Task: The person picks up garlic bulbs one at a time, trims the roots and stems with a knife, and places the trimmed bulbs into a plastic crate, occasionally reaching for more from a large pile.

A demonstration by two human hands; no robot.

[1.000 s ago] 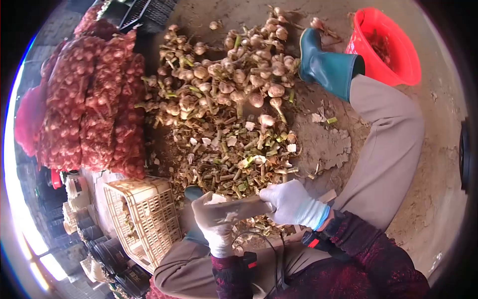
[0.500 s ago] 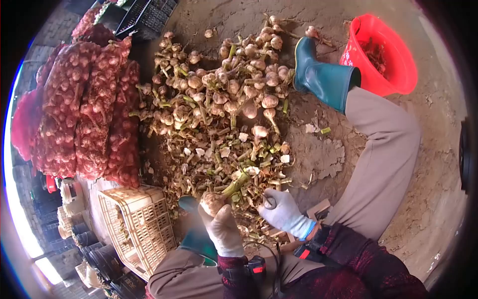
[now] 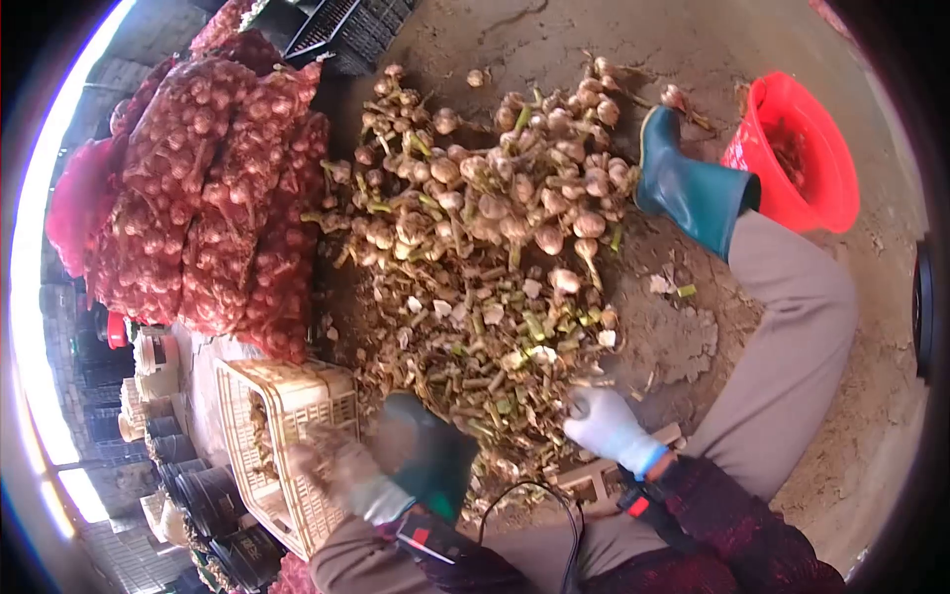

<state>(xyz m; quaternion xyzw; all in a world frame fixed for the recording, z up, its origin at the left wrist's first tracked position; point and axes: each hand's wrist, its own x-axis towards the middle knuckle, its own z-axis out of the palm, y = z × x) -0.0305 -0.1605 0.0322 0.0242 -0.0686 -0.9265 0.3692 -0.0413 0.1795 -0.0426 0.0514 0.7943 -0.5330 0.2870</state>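
Note:
My left hand (image 3: 361,480), in a whitish glove, is at the near side of the cream plastic crate (image 3: 287,386). Motion smears its fingers, and a brownish blur at their tips hides whether a garlic bulb is in them. My right hand (image 3: 609,431), gloved in white with a blue cuff, is closed around a small dark tool (image 3: 576,407), of which only a bit shows. It hovers above a litter of cut stems and skins (image 3: 495,366). Beyond that lies a heap of garlic bulbs (image 3: 485,188), many with stems still on.
Red mesh sacks of garlic (image 3: 208,198) are stacked at left. A red bucket (image 3: 836,178) with brown scraps stands at upper right, beside my green boot (image 3: 693,188). A black crate (image 3: 351,35) lies at the top, and black buckets (image 3: 242,554) line the lower left.
My left hand has swung left from above the stem litter to the crate; the stemmed garlic bulb it held is no longer distinct. My right hand stays over the litter. The view has shifted.

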